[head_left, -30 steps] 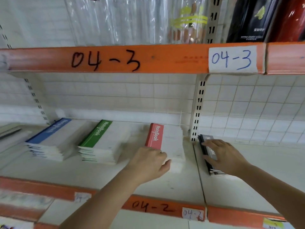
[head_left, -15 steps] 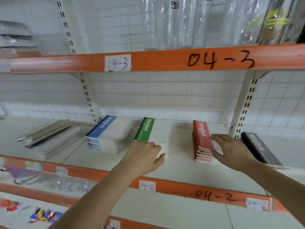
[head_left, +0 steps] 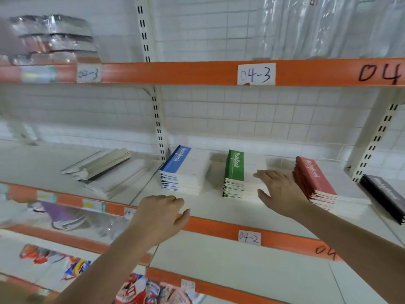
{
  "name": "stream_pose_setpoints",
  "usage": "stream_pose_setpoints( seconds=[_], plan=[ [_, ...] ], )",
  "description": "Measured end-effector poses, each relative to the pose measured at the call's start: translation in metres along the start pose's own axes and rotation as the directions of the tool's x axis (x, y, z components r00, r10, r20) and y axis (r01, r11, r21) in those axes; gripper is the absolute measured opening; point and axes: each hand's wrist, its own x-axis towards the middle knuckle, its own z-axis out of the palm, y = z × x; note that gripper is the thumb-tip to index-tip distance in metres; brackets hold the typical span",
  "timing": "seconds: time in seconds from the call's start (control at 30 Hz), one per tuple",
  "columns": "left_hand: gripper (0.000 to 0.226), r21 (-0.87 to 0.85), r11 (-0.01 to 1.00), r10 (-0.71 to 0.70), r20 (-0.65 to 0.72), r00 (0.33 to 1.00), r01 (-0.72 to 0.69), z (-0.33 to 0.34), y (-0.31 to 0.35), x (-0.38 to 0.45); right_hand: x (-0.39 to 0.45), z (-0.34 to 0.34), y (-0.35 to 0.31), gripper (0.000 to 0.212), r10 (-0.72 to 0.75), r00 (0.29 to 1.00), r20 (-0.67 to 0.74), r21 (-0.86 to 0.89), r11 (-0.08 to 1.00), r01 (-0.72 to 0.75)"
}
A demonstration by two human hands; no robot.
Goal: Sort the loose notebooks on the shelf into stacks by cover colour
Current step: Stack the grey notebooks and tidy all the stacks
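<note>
On the white shelf [head_left: 210,211] stand several stacks of notebooks, one per cover colour: a blue stack [head_left: 183,170], a green stack [head_left: 235,174], a red stack [head_left: 315,183] and a black stack [head_left: 385,196] at the far right. My left hand [head_left: 160,213] hovers in front of the blue stack near the shelf's front edge, fingers loosely curled and holding nothing. My right hand [head_left: 278,191] reaches out flat, fingers straight, just right of the green stack and left of the red one; I cannot tell whether it touches the green stack.
A loose pile of grey and white booklets [head_left: 103,170] lies left of the upright post [head_left: 157,119]. The orange shelf rails [head_left: 175,72] carry paper labels 04-3 and 04-2. Wrapped goods sit on the upper shelf, colourful packets [head_left: 140,290] on the lower one.
The view has swung left. My left hand has come off the green stack and drawn back before the blue one. My right hand has moved from the red stack to beside the green one.
</note>
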Motion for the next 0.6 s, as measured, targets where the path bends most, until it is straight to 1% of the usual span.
stream_pose_setpoints(
  seconds=[0.13,0.3,0.43,0.6],
  plan=[
    [0.040,0.006,0.999,-0.041,0.024,0.999,0.041,0.003,-0.037,-0.020,0.034,0.011,-0.040,0.048,-0.049,0.999,0.016,0.035,0.998,0.048],
    [0.040,0.022,0.998,-0.067,0.047,0.997,0.066,0.014,-0.078,-0.032,0.067,0.032,-0.077,0.038,-0.136,0.991,0.007,0.083,0.987,0.135],
    [0.039,0.047,0.996,-0.075,0.046,0.996,0.073,0.029,-0.112,-0.031,0.100,0.044,-0.098,0.047,-0.186,0.982,-0.018,0.112,0.976,0.187],
    [0.039,0.040,0.997,-0.067,0.061,0.996,0.065,0.049,-0.165,-0.024,0.151,0.062,-0.129,0.049,-0.178,0.984,0.011,0.129,0.976,0.175]
  ],
)
